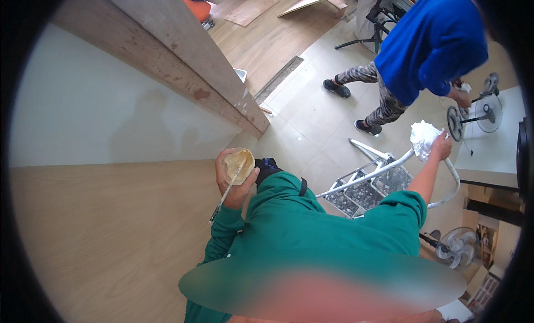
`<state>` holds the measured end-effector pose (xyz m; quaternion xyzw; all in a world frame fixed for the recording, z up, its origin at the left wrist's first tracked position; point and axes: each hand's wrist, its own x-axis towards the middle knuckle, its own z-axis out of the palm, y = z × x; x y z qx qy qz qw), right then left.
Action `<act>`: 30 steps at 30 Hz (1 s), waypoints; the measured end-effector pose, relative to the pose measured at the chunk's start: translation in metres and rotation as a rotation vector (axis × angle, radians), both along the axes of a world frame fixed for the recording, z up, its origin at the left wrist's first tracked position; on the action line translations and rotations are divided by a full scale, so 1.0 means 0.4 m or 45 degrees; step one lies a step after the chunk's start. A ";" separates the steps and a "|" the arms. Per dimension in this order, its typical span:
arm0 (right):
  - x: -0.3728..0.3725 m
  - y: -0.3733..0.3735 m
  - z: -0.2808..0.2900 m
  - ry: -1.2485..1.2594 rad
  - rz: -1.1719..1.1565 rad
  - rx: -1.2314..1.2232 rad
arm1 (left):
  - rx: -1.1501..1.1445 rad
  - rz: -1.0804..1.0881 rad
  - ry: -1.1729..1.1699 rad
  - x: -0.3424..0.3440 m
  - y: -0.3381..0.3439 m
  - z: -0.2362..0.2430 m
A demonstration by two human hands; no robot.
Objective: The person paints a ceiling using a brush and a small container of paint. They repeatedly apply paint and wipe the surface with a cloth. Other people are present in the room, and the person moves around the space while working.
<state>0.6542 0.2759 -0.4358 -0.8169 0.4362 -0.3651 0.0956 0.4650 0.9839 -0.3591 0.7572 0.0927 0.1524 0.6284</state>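
Note:
My left hand (pixel 238 196) is wrapped round a small cup (pixel 250 157) with cream-coloured stuff inside. A thin stick-like tool (pixel 222 198), perhaps a slim brush, leans across the cup's rim, its dark end sticking out past my wrist. Out to the right, my right hand (pixel 442 147) grips a crumpled white cloth or wad of paper (pixel 425 138). That hand is just above the white tubular rail of a stepladder (pixel 356 184); whether it touches the rail I cannot tell. Both arms wear green sleeves.
A wooden door frame (pixel 183 56) rises at the upper left beside a wood-look panel (pixel 111 223). Another person in a blue top (pixel 428 45) stands on the tiles beyond the ladder. Fans (pixel 459 248) stand at the right. Loose boards (pixel 251 10) lie on the far floor.

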 end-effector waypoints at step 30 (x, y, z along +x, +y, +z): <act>-0.025 0.070 0.011 -0.320 0.120 -0.107 | -0.023 -0.745 0.000 0.494 -0.409 -0.015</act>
